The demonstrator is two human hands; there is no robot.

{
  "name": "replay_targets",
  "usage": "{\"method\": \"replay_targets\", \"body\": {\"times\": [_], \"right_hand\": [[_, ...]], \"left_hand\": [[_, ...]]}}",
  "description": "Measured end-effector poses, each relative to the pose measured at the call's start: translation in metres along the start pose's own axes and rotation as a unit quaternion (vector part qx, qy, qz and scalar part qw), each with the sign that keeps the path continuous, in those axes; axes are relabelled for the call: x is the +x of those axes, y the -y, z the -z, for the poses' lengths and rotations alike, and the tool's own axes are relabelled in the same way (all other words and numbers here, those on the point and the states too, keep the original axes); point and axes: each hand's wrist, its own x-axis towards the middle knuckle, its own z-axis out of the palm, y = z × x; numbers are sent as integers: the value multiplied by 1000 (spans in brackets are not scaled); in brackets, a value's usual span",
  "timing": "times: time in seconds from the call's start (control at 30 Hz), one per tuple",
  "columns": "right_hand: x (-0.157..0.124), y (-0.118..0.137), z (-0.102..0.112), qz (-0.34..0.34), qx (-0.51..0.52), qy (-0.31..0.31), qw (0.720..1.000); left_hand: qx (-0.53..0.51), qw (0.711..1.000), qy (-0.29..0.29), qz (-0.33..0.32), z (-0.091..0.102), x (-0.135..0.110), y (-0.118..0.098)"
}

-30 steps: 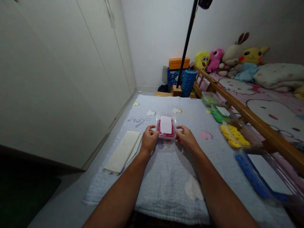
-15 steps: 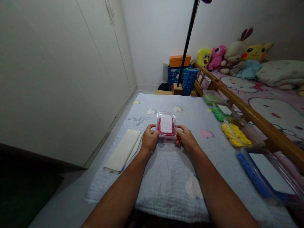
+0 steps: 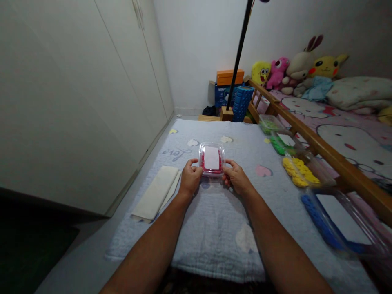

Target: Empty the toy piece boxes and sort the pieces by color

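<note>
A clear plastic container (image 3: 211, 172) with red contents and a white label (image 3: 211, 158) is at the middle of the cloth-covered table (image 3: 214, 228). My left hand (image 3: 191, 177) pinches its left side near the front corner. On the opposite side my right hand (image 3: 235, 176) grips the right edge, thumb and fingers closed on it. Whether the container rests on the cloth or is slightly raised I cannot tell. To the left of my left hand lies a folded cream cloth or paper (image 3: 156, 194).
Along the right edge stand clear containers with blue (image 3: 321, 222), yellow (image 3: 301, 171), green (image 3: 280, 145) and light green (image 3: 269, 125) contents. Beyond them runs a wooden bed rail (image 3: 309, 143). A black pole (image 3: 239, 57) rises behind the table; a white wardrobe (image 3: 92, 102) flanks the left.
The whole view has shifted slightly, so everything appears a little further left. Both hands keep the same grip on the red container.
</note>
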Motion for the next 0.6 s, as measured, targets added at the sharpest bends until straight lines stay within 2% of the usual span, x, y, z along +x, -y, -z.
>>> {"method": "replay_targets", "body": {"times": [0.6], "right_hand": [[0, -2, -2, 7, -17, -18, 1000]], "left_hand": [[-39, 999, 8, 19, -3, -5, -6]]}}
